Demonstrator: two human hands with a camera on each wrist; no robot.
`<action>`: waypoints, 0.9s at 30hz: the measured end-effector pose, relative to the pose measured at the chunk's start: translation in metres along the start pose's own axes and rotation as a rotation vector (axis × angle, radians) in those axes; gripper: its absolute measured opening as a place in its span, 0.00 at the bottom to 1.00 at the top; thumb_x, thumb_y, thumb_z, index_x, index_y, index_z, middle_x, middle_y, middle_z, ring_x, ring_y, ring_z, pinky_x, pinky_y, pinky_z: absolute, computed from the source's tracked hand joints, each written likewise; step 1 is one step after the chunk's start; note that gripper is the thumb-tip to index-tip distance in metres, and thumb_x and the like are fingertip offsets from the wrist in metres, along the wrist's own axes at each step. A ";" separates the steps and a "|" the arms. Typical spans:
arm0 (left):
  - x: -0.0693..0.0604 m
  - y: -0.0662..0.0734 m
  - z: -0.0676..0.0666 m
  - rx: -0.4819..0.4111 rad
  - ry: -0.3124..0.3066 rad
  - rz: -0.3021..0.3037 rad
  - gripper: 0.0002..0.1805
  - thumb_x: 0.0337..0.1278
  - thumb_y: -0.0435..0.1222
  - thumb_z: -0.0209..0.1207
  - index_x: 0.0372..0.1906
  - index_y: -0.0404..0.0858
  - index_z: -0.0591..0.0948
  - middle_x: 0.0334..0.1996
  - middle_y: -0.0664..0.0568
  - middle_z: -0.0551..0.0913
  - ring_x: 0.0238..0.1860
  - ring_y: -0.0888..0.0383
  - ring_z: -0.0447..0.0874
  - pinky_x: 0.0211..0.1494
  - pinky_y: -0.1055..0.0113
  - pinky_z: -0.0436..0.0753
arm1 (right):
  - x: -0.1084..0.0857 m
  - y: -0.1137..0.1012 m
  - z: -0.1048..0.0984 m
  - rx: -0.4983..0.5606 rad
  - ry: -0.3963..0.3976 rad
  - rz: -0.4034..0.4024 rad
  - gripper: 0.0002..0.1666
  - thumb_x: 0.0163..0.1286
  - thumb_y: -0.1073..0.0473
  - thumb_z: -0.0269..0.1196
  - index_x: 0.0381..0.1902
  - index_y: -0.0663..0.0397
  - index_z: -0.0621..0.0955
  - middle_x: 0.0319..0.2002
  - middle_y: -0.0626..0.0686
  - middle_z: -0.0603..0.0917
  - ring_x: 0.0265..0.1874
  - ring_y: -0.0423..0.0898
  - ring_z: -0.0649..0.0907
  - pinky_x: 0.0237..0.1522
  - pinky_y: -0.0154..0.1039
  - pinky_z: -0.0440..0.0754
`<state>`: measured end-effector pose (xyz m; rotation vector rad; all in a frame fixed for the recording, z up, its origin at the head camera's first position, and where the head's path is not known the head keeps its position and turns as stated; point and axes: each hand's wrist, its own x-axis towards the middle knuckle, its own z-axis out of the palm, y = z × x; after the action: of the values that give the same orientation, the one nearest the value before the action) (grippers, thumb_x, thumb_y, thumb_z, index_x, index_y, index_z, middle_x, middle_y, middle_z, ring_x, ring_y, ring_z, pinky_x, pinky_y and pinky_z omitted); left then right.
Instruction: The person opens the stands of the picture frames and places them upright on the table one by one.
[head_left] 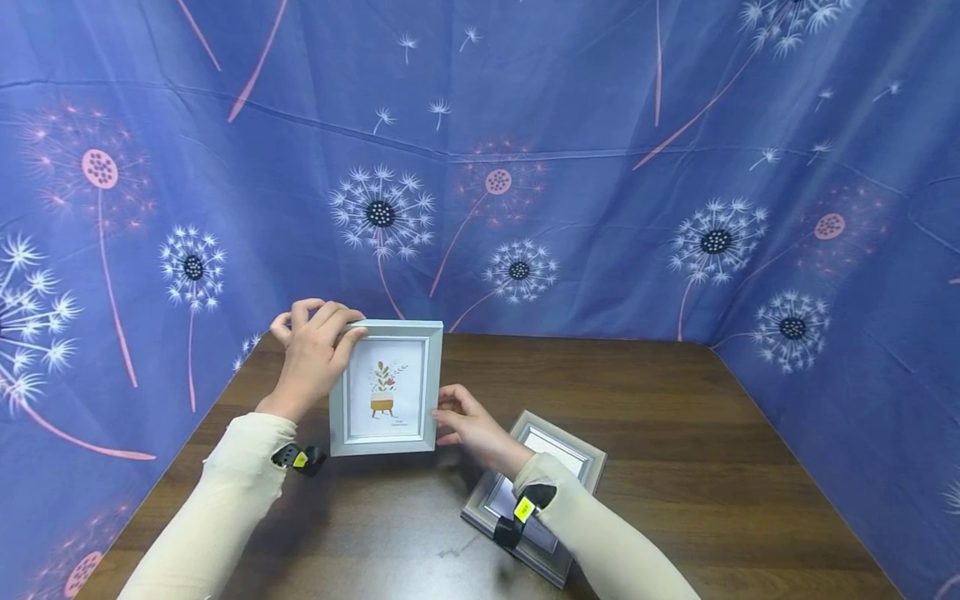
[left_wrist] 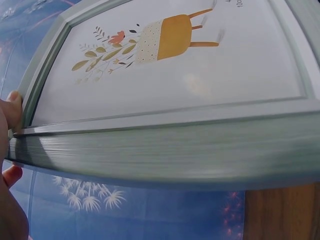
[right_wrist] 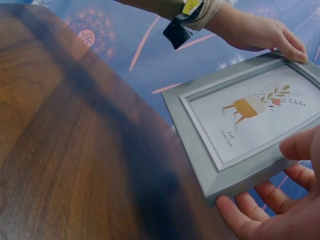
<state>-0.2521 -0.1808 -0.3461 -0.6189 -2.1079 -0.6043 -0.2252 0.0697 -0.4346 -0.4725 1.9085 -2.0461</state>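
Lt hand (head_left: 315,354): pinches upper lt corner of pale grey-green rectangular picture frame (head_left: 384,392), thumb on front.
Rt hand (head_left: 476,429): grips its rt edge, low, thumb on front.
Held frame: upright, lt of ctr, over dark brown wood-grain table (head_left: 697,467).
2nd frame (head_left: 557,447): silver-grey, rectangular, flat on table, near rt, partly hidden by cream rt sleeve (head_left: 600,533).
Backdrop (head_left: 600,208): blue dandelion-print cloth, far side.

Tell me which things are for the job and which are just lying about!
In the job:
grey-green picture frame, being held
left grip, at its top corner
right grip, at its side

Seemingly just lying about:
second frame, on the table
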 end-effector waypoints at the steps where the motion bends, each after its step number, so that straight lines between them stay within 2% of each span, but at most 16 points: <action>1: -0.001 -0.001 -0.001 0.000 0.000 -0.001 0.06 0.61 0.36 0.64 0.39 0.38 0.84 0.38 0.47 0.83 0.52 0.38 0.65 0.55 0.35 0.46 | 0.001 0.001 0.002 0.002 -0.001 0.004 0.20 0.72 0.68 0.54 0.58 0.69 0.65 0.49 0.57 0.75 0.39 0.45 0.78 0.40 0.43 0.81; 8: -0.007 -0.010 -0.005 -0.008 0.004 0.010 0.08 0.59 0.37 0.64 0.40 0.37 0.84 0.39 0.45 0.83 0.51 0.37 0.66 0.55 0.34 0.45 | 0.002 0.003 0.010 0.017 -0.012 0.020 0.19 0.72 0.68 0.53 0.58 0.69 0.65 0.48 0.56 0.74 0.39 0.45 0.77 0.41 0.44 0.81; 19: -0.018 -0.019 -0.010 -0.022 -0.004 0.007 0.08 0.63 0.38 0.61 0.39 0.37 0.84 0.39 0.44 0.83 0.50 0.37 0.65 0.52 0.34 0.45 | 0.000 0.009 0.021 0.053 -0.035 0.044 0.19 0.72 0.68 0.53 0.57 0.69 0.65 0.46 0.55 0.73 0.40 0.46 0.75 0.42 0.46 0.81; 27: -0.028 -0.024 -0.009 -0.045 0.010 0.028 0.23 0.72 0.51 0.51 0.39 0.37 0.84 0.38 0.45 0.83 0.48 0.36 0.65 0.51 0.34 0.45 | -0.001 0.013 0.024 0.078 -0.053 0.073 0.19 0.72 0.65 0.53 0.57 0.68 0.65 0.46 0.54 0.73 0.39 0.46 0.75 0.45 0.49 0.82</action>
<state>-0.2467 -0.2107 -0.3688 -0.6674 -2.0776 -0.6396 -0.2135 0.0482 -0.4461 -0.4275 1.7820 -2.0327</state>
